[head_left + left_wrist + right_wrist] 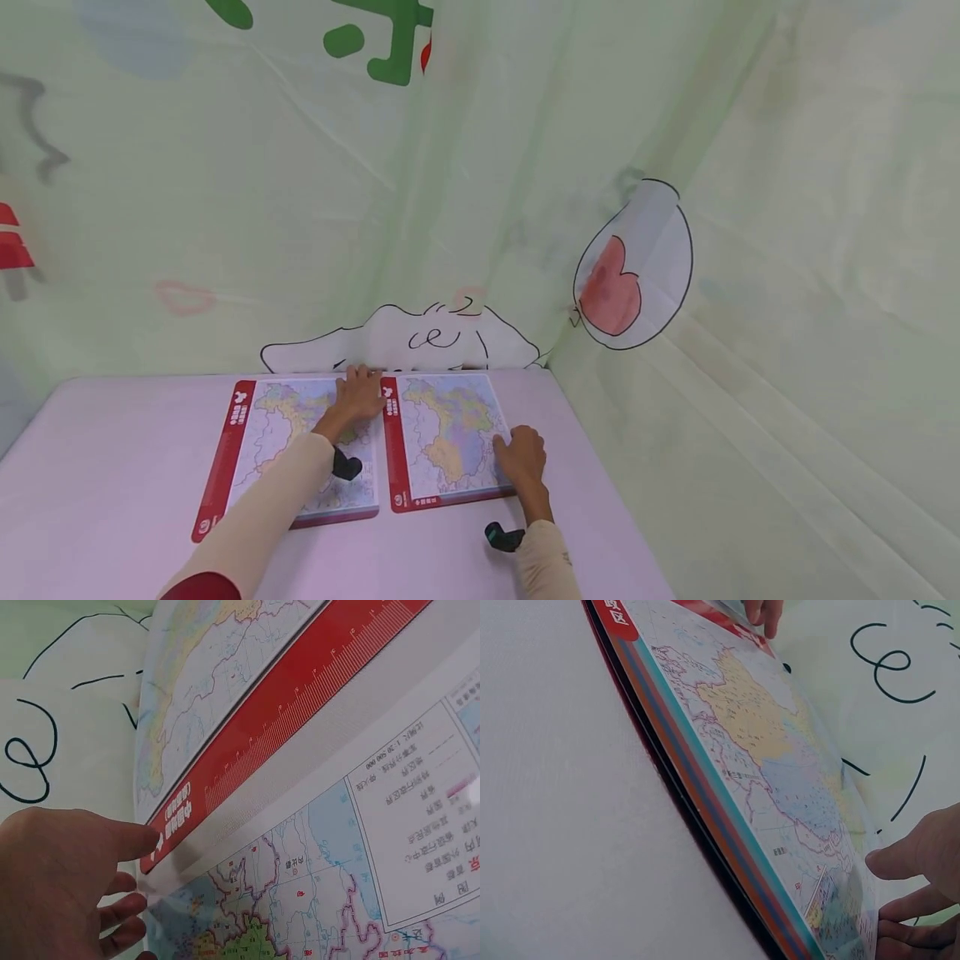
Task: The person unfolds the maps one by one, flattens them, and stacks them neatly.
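Note:
Two stacks of flat maps with red side strips lie side by side. My left hand [358,393] is at the far edge, between the left map stack [255,475] and the right map stack [450,433]. In the left wrist view its thumb [142,841] touches the far corner of the right stack's red strip [247,742], other fingers loosely bent. My right hand [522,455] lies at the right stack's right edge. In the right wrist view its thumb [900,859] is at the map's edge, fingers along the side. Layers in several colours [712,802] show along the near side.
The maps lie on a pale lilac table [112,450]. A light green curtain [225,208] with drawn figures hangs along the table's far edge, and another fabric wall [787,375] runs down the right side. A dark wrist device [502,537] is on the right wrist.

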A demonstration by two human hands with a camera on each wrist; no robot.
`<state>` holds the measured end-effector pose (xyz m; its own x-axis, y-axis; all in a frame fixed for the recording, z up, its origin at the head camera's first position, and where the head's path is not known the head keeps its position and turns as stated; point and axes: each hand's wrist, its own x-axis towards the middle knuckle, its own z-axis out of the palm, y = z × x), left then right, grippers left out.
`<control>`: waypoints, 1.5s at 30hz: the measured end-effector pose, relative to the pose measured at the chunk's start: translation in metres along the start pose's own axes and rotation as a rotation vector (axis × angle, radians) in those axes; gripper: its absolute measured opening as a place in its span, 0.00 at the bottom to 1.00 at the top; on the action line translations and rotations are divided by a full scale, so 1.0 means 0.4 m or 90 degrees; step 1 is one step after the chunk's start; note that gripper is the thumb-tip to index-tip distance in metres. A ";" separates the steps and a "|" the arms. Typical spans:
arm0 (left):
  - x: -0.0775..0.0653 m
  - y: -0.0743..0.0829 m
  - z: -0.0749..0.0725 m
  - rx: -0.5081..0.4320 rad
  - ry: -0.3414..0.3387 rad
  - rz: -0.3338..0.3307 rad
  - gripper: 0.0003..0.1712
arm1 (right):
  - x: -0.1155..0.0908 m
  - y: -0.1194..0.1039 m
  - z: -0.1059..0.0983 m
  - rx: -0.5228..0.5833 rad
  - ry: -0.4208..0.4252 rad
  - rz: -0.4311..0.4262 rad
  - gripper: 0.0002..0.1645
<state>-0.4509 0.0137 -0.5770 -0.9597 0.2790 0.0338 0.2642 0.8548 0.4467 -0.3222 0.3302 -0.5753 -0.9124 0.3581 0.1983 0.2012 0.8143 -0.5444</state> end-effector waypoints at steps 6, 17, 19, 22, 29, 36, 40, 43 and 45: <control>-0.030 0.016 -0.033 -0.019 -0.010 -0.025 0.35 | -0.007 -0.017 0.001 0.027 -0.016 0.006 0.24; -0.056 0.019 -0.057 -0.106 0.035 -0.049 0.32 | -0.012 -0.049 -0.016 0.042 0.010 0.008 0.20; -0.057 0.016 -0.054 -0.137 0.029 -0.053 0.33 | -0.014 -0.052 -0.019 0.048 0.007 0.021 0.19; -0.056 0.010 -0.048 -0.177 0.020 -0.051 0.35 | -0.019 -0.060 -0.025 0.064 -0.009 0.043 0.20; -0.065 0.020 -0.050 -0.360 0.010 -0.047 0.35 | -0.021 -0.055 -0.030 0.041 -0.001 0.041 0.20; -0.090 0.032 -0.055 -0.570 -0.061 -0.042 0.43 | -0.016 -0.049 -0.041 0.059 -0.013 0.063 0.22; -0.114 0.042 -0.058 -0.619 -0.129 -0.057 0.53 | -0.006 -0.033 -0.033 0.071 -0.003 0.094 0.22; -0.126 0.045 -0.055 -0.662 -0.147 -0.050 0.57 | 0.003 -0.020 -0.025 0.079 0.010 0.107 0.22; -0.135 0.046 -0.051 -0.688 -0.142 -0.040 0.58 | 0.008 -0.013 -0.021 0.090 0.012 0.110 0.22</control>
<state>-0.3961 0.0056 -0.5525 -0.9009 0.4143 -0.1298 -0.1116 0.0679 0.9914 -0.3231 0.3308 -0.5651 -0.8616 0.4961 0.1073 0.3004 0.6688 -0.6801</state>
